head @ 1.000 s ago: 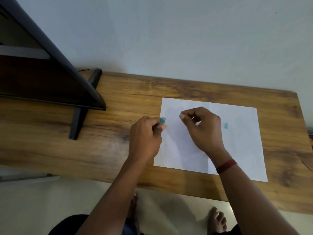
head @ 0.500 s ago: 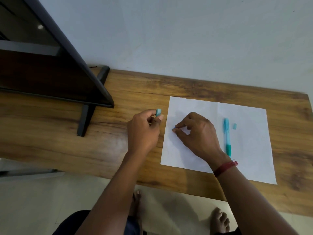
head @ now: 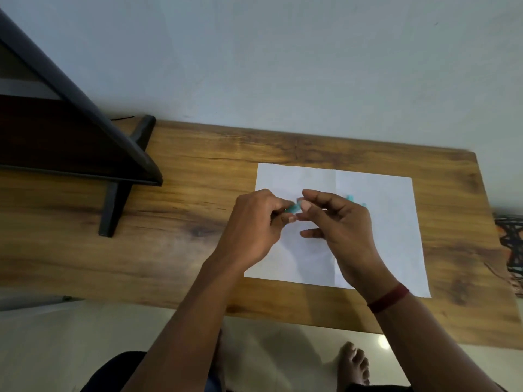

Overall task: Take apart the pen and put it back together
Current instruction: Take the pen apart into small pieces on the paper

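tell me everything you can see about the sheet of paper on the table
The sheet of paper is plain white, unmarked and rectangular, with a faint vertical fold line near its middle. It lies flat on the wooden table, toward the right end, slightly skewed to the edge. Both hands work above it: the left hand over its left edge, the right hand over its centre, hiding part of it. A teal pen piece shows just beyond the right hand, blurred.

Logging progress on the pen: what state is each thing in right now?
Left hand: pinching small teal pen piece.
Right hand: fingertips meeting that piece.
Pen barrel: lying on paper, mostly hidden.
Paper sheet: flat on wooden table.
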